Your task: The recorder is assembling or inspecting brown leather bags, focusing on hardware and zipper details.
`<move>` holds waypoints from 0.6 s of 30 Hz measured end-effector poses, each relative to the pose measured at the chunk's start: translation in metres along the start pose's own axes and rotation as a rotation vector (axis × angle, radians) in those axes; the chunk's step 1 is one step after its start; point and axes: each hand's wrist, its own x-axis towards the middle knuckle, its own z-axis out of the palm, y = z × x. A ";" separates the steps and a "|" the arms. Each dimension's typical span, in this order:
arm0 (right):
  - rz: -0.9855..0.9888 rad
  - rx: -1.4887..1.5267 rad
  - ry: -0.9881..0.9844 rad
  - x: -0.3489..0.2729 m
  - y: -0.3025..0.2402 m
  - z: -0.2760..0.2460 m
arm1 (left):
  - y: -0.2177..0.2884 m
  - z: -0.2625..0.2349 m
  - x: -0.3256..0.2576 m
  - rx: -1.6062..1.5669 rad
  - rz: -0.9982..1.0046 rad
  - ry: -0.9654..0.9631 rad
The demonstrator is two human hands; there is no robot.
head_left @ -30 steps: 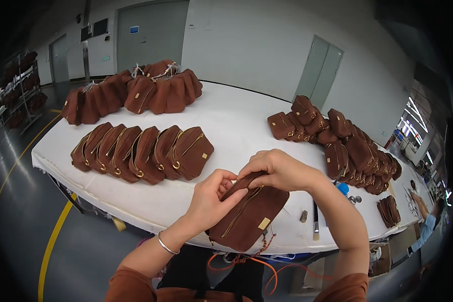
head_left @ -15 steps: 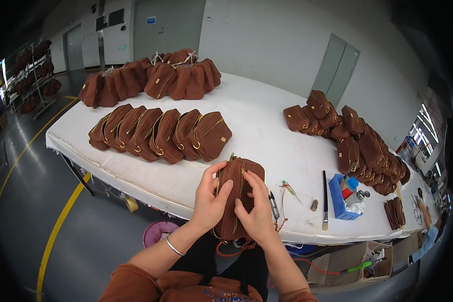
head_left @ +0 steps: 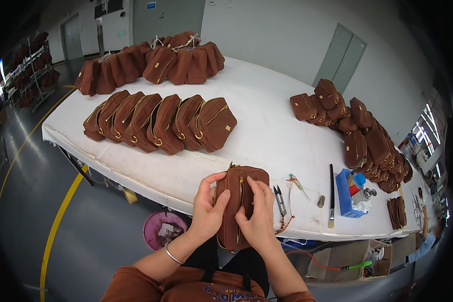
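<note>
A small brown zip bag (head_left: 230, 221) with brass-coloured zips is held upright between both hands at the table's near edge. My left hand (head_left: 209, 209) wraps its left side, thumb pressed on the front panel. On the right side, my right hand (head_left: 260, 214) grips the bag, its fingers over the upper edge and its thumb beside the parted front pocket zip. Thread snips (head_left: 280, 201) on an orange-and-dark cord lie just beyond my right hand. A row of similar brown bags (head_left: 214, 126) leans together on the table ahead to the left.
More brown bags are bundled at the far left (head_left: 186, 65) and heaped at the right (head_left: 377, 148). The white table (head_left: 267, 121) also bears a green-handled pointed tool (head_left: 298, 184), a brush (head_left: 331, 196) and a blue bin (head_left: 345, 196) of bottles. A pink bucket (head_left: 150, 229) stands below.
The bag has turned so its front pocket faces me more squarely, and both hands have shifted slightly downward with it. More of the thread snips and pink bucket shows as the view moves.
</note>
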 end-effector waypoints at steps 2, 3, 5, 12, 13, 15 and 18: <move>0.020 -0.019 0.007 0.001 0.002 0.000 | -0.001 -0.001 -0.001 -0.004 0.004 -0.008; 0.040 -0.036 0.013 0.001 0.003 0.001 | -0.002 -0.003 -0.001 -0.006 0.008 -0.014; 0.103 -0.074 -0.033 0.002 0.003 0.003 | -0.005 -0.005 -0.002 -0.012 -0.006 -0.024; 0.011 -0.184 -0.152 0.000 -0.008 -0.010 | -0.007 -0.006 -0.009 -0.016 -0.032 -0.052; 0.014 -0.185 -0.152 -0.001 -0.007 -0.011 | -0.007 -0.006 -0.010 -0.016 -0.035 -0.053; -0.017 -0.247 -0.184 -0.004 -0.005 -0.011 | -0.006 -0.005 -0.012 -0.008 -0.048 -0.066; 0.076 -0.168 -0.051 -0.006 0.000 -0.006 | -0.009 0.000 -0.011 0.009 0.010 -0.046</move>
